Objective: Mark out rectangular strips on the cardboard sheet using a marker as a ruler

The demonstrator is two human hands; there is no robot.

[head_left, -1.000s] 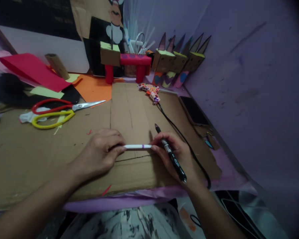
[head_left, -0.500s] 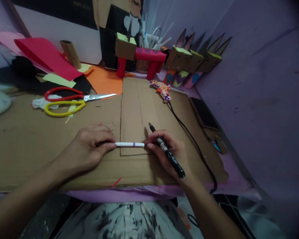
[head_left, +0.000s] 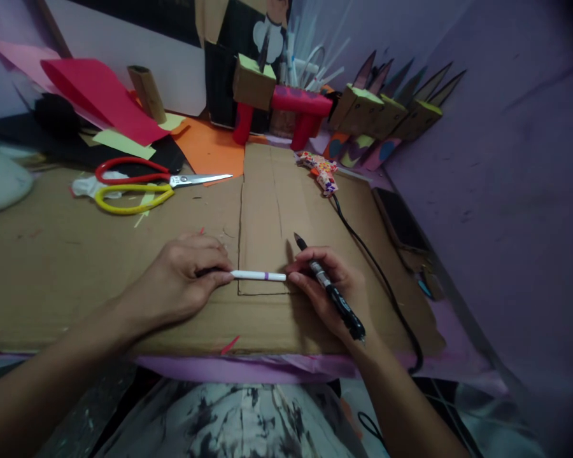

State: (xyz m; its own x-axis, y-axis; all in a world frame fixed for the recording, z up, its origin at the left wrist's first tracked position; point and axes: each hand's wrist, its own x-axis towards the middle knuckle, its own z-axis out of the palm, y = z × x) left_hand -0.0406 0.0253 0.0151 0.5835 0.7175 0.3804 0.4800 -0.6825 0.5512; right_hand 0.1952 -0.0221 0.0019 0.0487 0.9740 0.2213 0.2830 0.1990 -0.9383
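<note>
My left hand (head_left: 184,286) is closed, pinching the left end of a thin white stick with a purple band (head_left: 258,276). My right hand (head_left: 332,292) is closed on a black marker (head_left: 332,292), tip pointing up and away, while its fingertips touch the stick's right end. The stick lies level across a narrow strip of cardboard (head_left: 265,210), just above a drawn black line. The strip rests on a large cardboard sheet (head_left: 76,261).
Red and yellow-handled scissors (head_left: 138,184) lie at back left beside red, yellow and orange paper. A patterned glue gun (head_left: 322,172) with its black cord runs down the right. A dark phone (head_left: 401,222) lies near the purple wall. Cardboard models (head_left: 286,102) stand at the back.
The view has shifted; hands and stick sit a little lower on the strip, close to the drawn line. Both grips are unchanged.
</note>
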